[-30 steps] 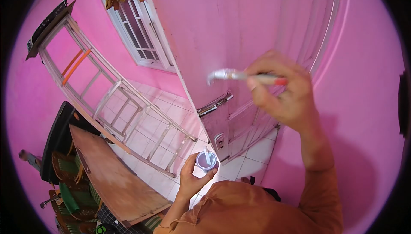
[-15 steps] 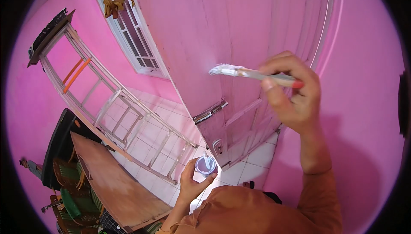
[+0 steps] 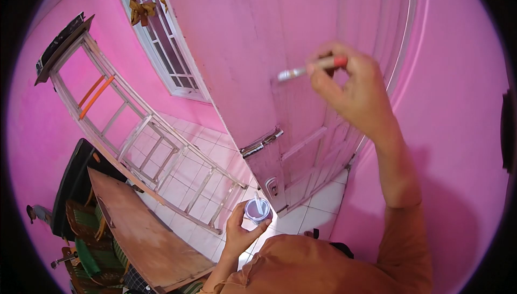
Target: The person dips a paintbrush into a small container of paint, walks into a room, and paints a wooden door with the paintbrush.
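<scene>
My right hand (image 3: 353,86) is closed round the handle of a paintbrush (image 3: 296,73) with a red end. The whitish bristles are at the face of the pink door (image 3: 242,41), above its handle; blur hides whether they touch. Low in the middle, my left hand (image 3: 242,232) grips a small round cup (image 3: 258,210) of pale paint, with a light stick standing in it. The metal door handle (image 3: 262,142) and the lock plate (image 3: 272,187) are on the door's near edge.
A stepladder (image 3: 156,148) with orange straps leans across the left side over white tiles (image 3: 188,229). A brown wooden board (image 3: 145,235) and green-cushioned chairs (image 3: 86,218) are at the lower left. A person (image 3: 40,213) is at the far left. A barred window (image 3: 167,51) stands behind the door.
The brush has come away from its earlier spot, moving slightly right and up with my right hand, and its handle now tilts more upward. My left hand still holds the cup.
</scene>
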A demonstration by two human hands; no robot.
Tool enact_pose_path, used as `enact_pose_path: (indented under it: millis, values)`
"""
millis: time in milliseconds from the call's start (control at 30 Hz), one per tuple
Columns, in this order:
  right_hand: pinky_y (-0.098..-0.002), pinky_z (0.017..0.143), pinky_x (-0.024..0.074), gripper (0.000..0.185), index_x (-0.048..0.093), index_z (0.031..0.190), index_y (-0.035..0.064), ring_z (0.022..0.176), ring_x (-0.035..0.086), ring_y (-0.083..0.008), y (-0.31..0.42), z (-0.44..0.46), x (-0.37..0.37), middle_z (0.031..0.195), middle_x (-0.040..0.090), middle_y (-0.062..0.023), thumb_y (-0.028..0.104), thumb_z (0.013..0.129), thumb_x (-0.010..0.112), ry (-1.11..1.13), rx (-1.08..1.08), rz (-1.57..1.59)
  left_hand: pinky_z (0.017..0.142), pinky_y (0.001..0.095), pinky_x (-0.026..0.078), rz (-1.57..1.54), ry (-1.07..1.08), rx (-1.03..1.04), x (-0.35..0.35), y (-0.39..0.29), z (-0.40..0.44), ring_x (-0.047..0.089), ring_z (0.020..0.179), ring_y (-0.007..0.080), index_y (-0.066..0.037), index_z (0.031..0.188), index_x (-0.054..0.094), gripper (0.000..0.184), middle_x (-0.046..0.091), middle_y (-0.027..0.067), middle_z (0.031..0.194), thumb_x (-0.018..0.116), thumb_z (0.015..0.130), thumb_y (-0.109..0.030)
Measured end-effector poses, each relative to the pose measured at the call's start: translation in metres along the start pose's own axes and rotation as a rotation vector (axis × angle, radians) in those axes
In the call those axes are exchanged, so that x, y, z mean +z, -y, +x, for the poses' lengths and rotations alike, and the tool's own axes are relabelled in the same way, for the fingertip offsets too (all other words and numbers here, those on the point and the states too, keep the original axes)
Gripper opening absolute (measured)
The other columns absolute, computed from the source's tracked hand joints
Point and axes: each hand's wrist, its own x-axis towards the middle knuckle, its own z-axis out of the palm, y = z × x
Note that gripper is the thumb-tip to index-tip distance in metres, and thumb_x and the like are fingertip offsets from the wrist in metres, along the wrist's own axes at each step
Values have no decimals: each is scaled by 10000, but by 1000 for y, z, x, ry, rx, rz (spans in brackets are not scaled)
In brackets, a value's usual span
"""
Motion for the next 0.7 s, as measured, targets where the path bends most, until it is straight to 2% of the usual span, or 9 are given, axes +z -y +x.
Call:
enact_pose_path:
  millis: [33,100,167,200,267,400,467,600,700]
  values:
    - [-282,645,518,116,670,948,-20,709,652,-118,4,10,-2,793,705,-76,71,925,738,-63,-55,18,968,366,532,2,5,-3,-1,0,-1,702,1075,238,19,1218,687,545,715,132,1153,927,803,-241]
    - [-275,639,517,115,675,952,-16,707,655,-114,18,16,-12,783,708,-76,76,929,740,-126,-106,33,1070,362,491,33,83,-23,-3,2,-3,643,1206,193,39,1358,589,620,661,105,1277,896,834,-87]
    - [-274,752,497,112,693,1011,-35,813,584,-90,32,16,-21,885,658,-4,65,965,716,-174,-148,-45,1072,363,490,23,79,-27,-2,2,-4,643,1206,194,41,1361,586,625,660,105,1277,895,832,-83]
    - [-274,752,497,112,693,1011,-35,813,584,-90,32,10,-24,885,658,-4,65,965,716,-171,-147,-47,1075,365,490,13,70,-28,-2,2,-5,643,1206,196,43,1364,582,629,658,105,1277,894,831,-79]
    - [-265,631,506,115,697,974,-6,652,598,-113,27,-9,-30,717,645,-49,97,951,742,-44,-48,-17,1076,366,489,14,71,-24,-2,3,-4,642,1208,198,44,1369,579,638,657,106,1276,895,827,-75]
    - [-265,614,484,109,710,985,-1,640,568,-106,-1,-28,-13,702,605,-37,100,960,743,157,37,-36,1083,369,486,33,76,-5,-5,8,-5,636,1219,202,45,1385,565,668,653,104,1274,898,816,-62]
    - [-298,684,527,136,740,1075,1,786,663,-117,-8,-22,-12,922,728,-51,90,972,737,233,23,-55,1085,368,485,32,71,-11,-5,7,-5,634,1223,201,45,1387,564,669,652,103,1276,897,815,-59]
    - [-285,680,538,157,758,1117,11,774,668,-120,8,15,-27,948,748,-60,106,998,718,131,-92,-151,1093,369,481,3,73,-34,-4,4,-1,626,1237,201,40,1394,561,674,651,99,1280,895,816,-54]
    - [-266,676,545,185,759,1159,8,754,658,-111,16,28,-36,959,751,-58,123,1026,701,-59,-186,-45,1097,375,479,25,83,-28,-3,4,1,626,1238,201,36,1398,563,679,653,97,1283,899,816,-65]
